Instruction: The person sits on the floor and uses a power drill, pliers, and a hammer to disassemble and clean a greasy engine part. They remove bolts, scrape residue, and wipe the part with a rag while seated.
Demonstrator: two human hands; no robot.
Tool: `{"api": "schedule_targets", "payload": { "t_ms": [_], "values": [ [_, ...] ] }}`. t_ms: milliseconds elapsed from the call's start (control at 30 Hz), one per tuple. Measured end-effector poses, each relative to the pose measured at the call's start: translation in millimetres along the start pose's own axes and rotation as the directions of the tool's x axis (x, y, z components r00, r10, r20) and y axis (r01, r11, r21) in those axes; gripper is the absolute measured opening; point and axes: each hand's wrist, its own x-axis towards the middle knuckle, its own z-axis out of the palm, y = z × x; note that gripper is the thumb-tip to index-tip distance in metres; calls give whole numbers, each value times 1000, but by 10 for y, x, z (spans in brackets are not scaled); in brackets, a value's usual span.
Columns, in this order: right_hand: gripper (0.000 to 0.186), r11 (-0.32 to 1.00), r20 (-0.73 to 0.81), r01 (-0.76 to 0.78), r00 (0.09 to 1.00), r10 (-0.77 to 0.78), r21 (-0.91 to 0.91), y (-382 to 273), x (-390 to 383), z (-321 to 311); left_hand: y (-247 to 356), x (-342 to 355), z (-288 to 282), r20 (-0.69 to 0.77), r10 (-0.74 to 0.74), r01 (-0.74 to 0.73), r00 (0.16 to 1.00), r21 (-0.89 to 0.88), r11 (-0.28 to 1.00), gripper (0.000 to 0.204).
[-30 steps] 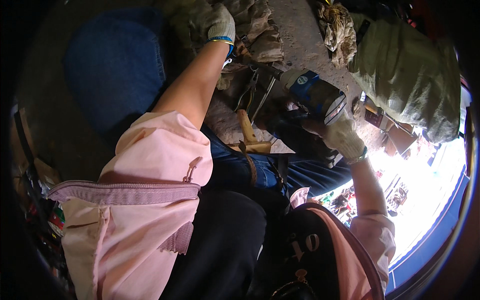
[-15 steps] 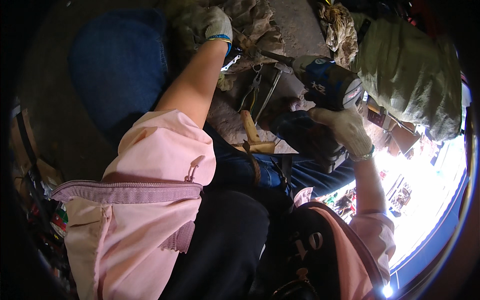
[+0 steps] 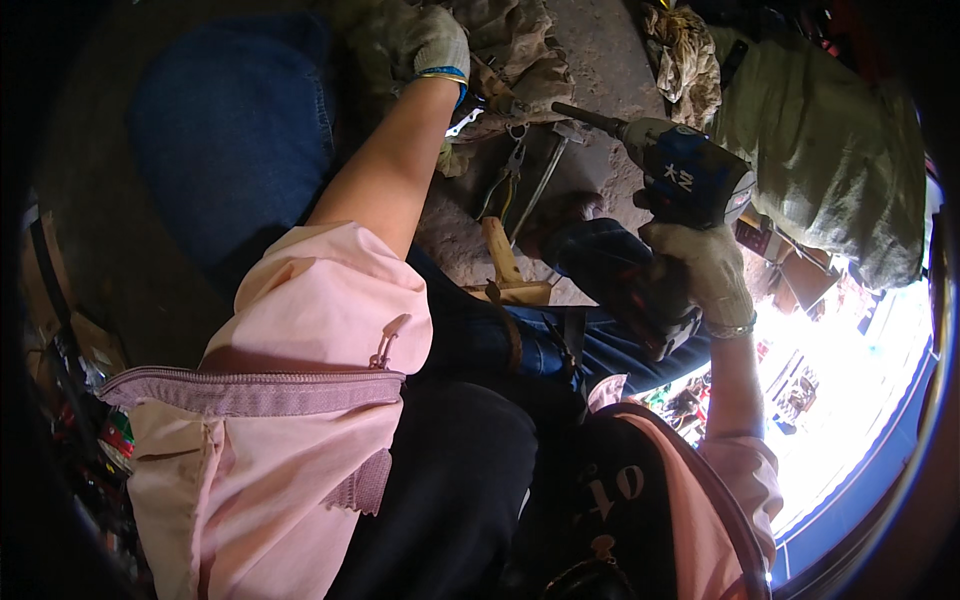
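My right hand (image 3: pixel 708 268), in a pale knit glove, is wrapped round the handle of a blue and black cordless impact wrench (image 3: pixel 690 172). Its long dark shaft points up and left, the tip free in the air above the ground. My left hand (image 3: pixel 440 42), gloved as well, is at the top of the view beside crumpled brown cloth (image 3: pixel 515 50); its fingers are hidden. Just below that wrist lies a silver metal piece (image 3: pixel 465 122). Between my hands lie pliers (image 3: pixel 508 185) with dark and yellow handles, a thin metal-handled hammer (image 3: pixel 541 185), and a wooden-handled tool (image 3: pixel 505 255).
A greenish cloth (image 3: pixel 810 150) covers something at the right, with a crumpled tan rag (image 3: pixel 685 55) next to it. Cardboard pieces (image 3: pixel 805 275) lie below in bright light. A blue denim shape (image 3: pixel 235 140) fills the upper left.
My right hand has moved slightly right with the impact wrench, drawing its tip away from the brown cloth and my left hand. The left hand has barely moved.
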Motion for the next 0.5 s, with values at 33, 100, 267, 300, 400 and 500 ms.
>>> {"api": "schedule_targets", "payload": {
  "t_ms": [33,100,267,300,400,500],
  "values": [
    [36,999,20,29,999,-29,28,30,29,-12,-3,0,-11,-7,4,-4,1000,3,1000,34],
    [44,997,41,17,999,-20,79,78,59,-42,-13,-8,-44,-20,15,-15,1000,11,1000,34],
    [41,995,65,-56,997,50,88,139,11,-60,-23,-18,-82,-57,48,-46,997,25,999,35],
    [36,995,80,100,992,-100,-1,137,1,-54,-21,-21,-79,-62,52,-50,997,28,998,35],
    [28,944,138,290,953,-270,-159,104,-13,-18,1,-19,-82,-90,75,-72,993,39,997,35],
    [35,990,48,65,997,-60,-122,37,-5,41,33,-10,-111,-66,79,-75,995,56,996,33]
  ]
}}
